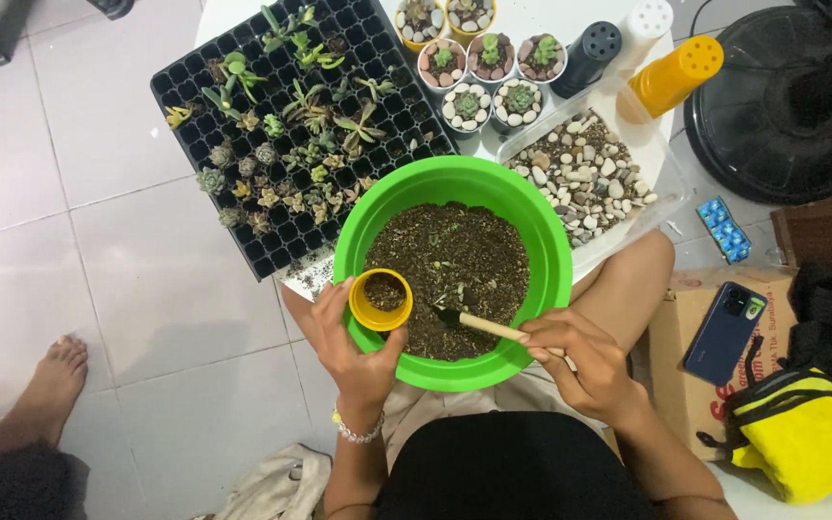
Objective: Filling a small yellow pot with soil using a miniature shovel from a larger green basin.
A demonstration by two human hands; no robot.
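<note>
A bright green bowl (549,258) full of dark soil rests on my lap. Over its near-left rim my left hand (353,351) holds a small yellow pot (379,299) with a little soil inside. My right hand (580,364) grips the wooden handle of a small trowel (486,325), whose dark blade is dug into the soil near the bowl's middle.
A black seedling tray (286,125) with several small succulents lies beyond the bowl. Several potted succulents (481,72), a clear box of pebbles (580,178), and black, white and orange pots sit at the back. A fan, phone, cardboard box and yellow bag lie right. Another person's foot (50,380) is left.
</note>
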